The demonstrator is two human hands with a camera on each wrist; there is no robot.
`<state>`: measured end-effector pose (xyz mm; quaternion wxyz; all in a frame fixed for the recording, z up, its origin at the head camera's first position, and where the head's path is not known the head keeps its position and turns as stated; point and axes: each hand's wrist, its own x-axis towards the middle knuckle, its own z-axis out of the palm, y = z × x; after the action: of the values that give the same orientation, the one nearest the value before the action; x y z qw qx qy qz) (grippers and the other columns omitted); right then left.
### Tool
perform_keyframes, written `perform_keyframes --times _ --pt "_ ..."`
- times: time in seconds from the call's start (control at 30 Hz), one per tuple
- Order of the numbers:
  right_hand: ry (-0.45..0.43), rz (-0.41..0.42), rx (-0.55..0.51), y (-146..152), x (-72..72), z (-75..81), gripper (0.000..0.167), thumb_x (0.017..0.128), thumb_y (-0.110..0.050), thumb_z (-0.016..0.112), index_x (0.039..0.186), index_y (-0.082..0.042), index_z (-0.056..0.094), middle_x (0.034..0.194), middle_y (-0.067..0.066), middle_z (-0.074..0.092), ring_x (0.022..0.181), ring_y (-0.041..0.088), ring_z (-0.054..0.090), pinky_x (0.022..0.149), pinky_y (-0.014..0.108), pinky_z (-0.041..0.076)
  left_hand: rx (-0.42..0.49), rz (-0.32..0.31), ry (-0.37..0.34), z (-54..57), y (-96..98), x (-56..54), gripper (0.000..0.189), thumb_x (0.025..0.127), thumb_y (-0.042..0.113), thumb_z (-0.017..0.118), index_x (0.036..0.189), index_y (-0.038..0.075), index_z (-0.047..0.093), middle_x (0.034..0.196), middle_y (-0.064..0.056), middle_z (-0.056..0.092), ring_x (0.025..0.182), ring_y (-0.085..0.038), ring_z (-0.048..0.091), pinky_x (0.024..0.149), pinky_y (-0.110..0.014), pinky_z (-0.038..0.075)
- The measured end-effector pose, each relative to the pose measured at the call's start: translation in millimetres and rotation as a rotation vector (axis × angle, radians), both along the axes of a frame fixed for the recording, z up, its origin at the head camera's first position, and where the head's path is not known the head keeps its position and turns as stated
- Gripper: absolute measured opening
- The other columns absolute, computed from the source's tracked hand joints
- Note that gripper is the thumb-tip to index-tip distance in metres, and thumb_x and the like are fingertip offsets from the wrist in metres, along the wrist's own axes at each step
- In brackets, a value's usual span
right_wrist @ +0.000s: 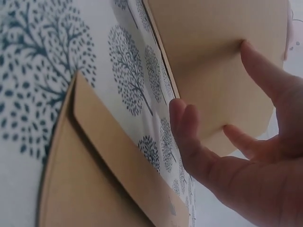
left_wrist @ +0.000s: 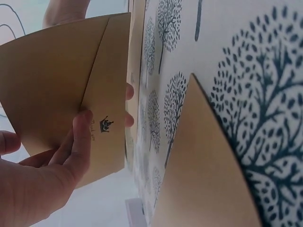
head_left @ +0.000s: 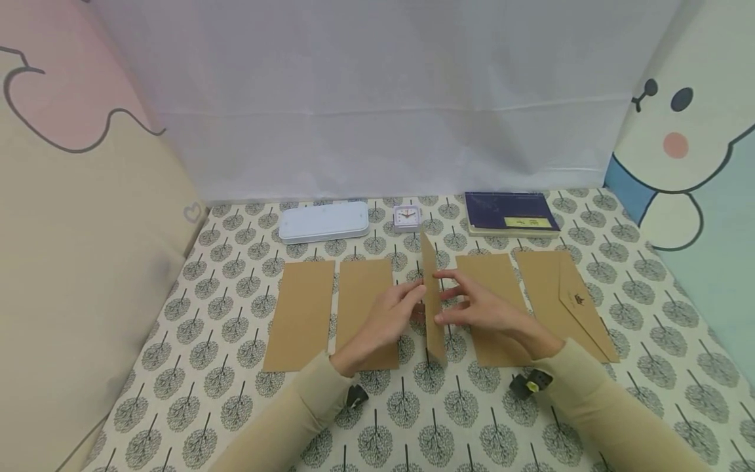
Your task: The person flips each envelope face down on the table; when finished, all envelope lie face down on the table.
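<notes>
A brown paper envelope [head_left: 433, 308] stands on its long edge between my two hands. My left hand [head_left: 392, 314] holds it from the left, thumb at its upper edge and fingers against the flap side. In the left wrist view that side carries a small dark crown [left_wrist: 105, 124] and lettering. From the right, my right hand [head_left: 480, 308] touches the plain face with spread fingertips; two of its fingertips [left_wrist: 129, 119] show past the envelope's lower edge. Flat brown envelopes lie on either side: two [head_left: 297, 314] at left, one [head_left: 486, 275] under the right hand, one [head_left: 545, 288] farther right.
Along the back of the table stand a pale tin case [head_left: 324, 221], a small square clock [head_left: 407, 217] and a dark blue book [head_left: 508, 211] with a yellow label. A tree-patterned cloth [head_left: 236, 393] covers the table, and a white curtain [head_left: 377, 98] hangs behind it.
</notes>
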<state>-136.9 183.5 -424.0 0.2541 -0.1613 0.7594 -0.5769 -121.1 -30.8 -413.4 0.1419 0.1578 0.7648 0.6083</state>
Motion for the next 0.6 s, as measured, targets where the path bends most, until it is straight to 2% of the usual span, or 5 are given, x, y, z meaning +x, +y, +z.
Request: perform_keyframes --times 0.1,0.27,0.43,0.6 --pt "0.017 0.002 0.023 2 0.3 0.3 0.083 0.082 -0.014 0.077 0.147 -0.014 0.026 0.128 0.028 0.044 0.095 0.032 0.064 0.081 0.042 0.052 0.010 0.007 0.015 0.4 -0.9 0.2 0.044 0.102 0.031 0.046 0.137 0.005 0.051 0.120 -0.009 0.063 0.084 -0.015 0.067 0.083 -0.030 0.052" --pt "0.047 -0.022 0.077 5 1.1 2.4 0.085 0.080 -0.014 0.079 0.147 -0.011 0.028 0.125 0.028 0.045 0.091 0.030 0.065 0.078 0.039 0.052 0.039 0.037 0.017 0.3 -3.8 -0.8 0.044 0.099 0.024 0.053 0.138 0.004 0.049 0.125 -0.009 0.060 0.086 -0.015 0.067 0.080 -0.033 0.054" --pt "0.111 -0.061 0.181 7 1.1 4.9 0.085 0.077 -0.021 0.082 0.145 -0.008 0.032 0.122 0.026 0.048 0.088 0.028 0.065 0.076 0.038 0.052 0.115 0.091 0.019 -1.0 -7.5 -2.6 0.042 0.094 0.011 0.061 0.134 0.003 0.053 0.116 -0.013 0.063 0.081 -0.020 0.068 0.073 -0.039 0.056" --pt "0.180 -0.080 0.298 12 -1.8 2.9 0.085 0.075 -0.024 0.083 0.141 0.000 0.036 0.118 0.026 0.051 0.087 0.027 0.062 0.073 0.036 0.053 0.083 0.157 0.028 -3.8 -10.7 -4.2 0.041 0.088 0.001 0.065 0.128 0.001 0.058 0.102 -0.011 0.067 0.073 -0.019 0.068 0.067 -0.042 0.057"
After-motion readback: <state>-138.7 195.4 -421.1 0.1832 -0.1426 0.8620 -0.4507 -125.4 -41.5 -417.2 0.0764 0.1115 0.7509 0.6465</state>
